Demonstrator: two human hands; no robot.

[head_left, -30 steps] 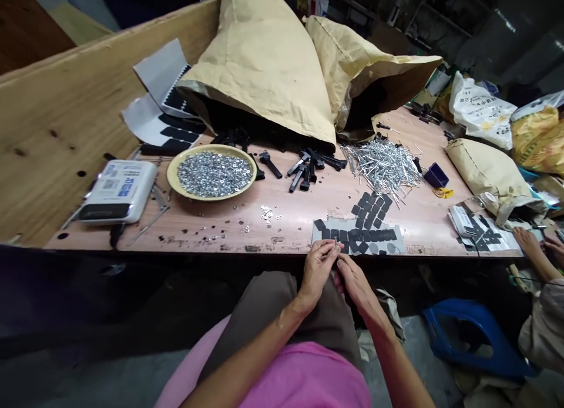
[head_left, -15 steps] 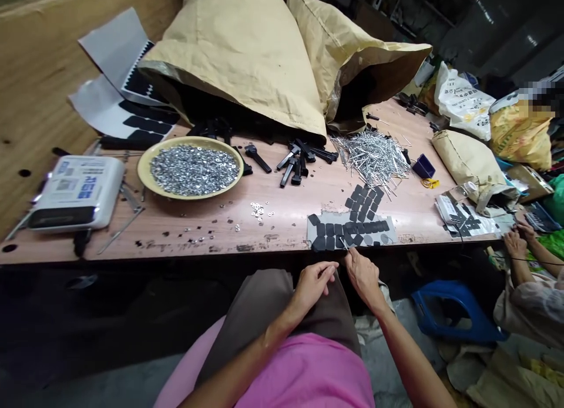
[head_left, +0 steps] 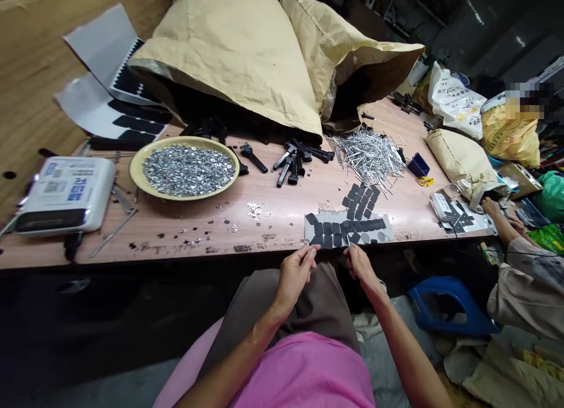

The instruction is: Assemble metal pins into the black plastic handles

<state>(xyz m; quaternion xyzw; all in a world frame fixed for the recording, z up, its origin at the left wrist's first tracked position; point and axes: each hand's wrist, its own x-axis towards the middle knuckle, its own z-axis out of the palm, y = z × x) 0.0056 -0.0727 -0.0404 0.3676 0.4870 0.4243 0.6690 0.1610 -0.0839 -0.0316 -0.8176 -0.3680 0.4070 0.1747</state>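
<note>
My left hand [head_left: 298,276] is at the table's front edge, thumb and fingers pinched together by the near left corner of a grey backing sheet [head_left: 386,221]. Whatever is in that pinch is too small to make out. My right hand [head_left: 363,268] is closed around a thin, shiny metal tool [head_left: 348,240], its tip pointing up at the sheet. Rows of black rounded stickers [head_left: 326,228] lie on the sheet. Beyond it is another piece with black stickers [head_left: 361,201]. Several small washers [head_left: 254,209] are scattered to the left.
A yellow bowl of washers [head_left: 189,170] stands left, beside a white box-shaped device [head_left: 66,194]. Behind are black plastic parts [head_left: 291,158], a heap of metal pins [head_left: 368,155] and large paper sacks [head_left: 238,50]. A co-worker's arm [head_left: 506,226] reaches in at right, above a blue stool [head_left: 453,308].
My left hand has moved left and up to the sheet's near corner, away from my right hand. The right hand stays by the sheet. The co-worker's hand has reached forward to a paper bag.
</note>
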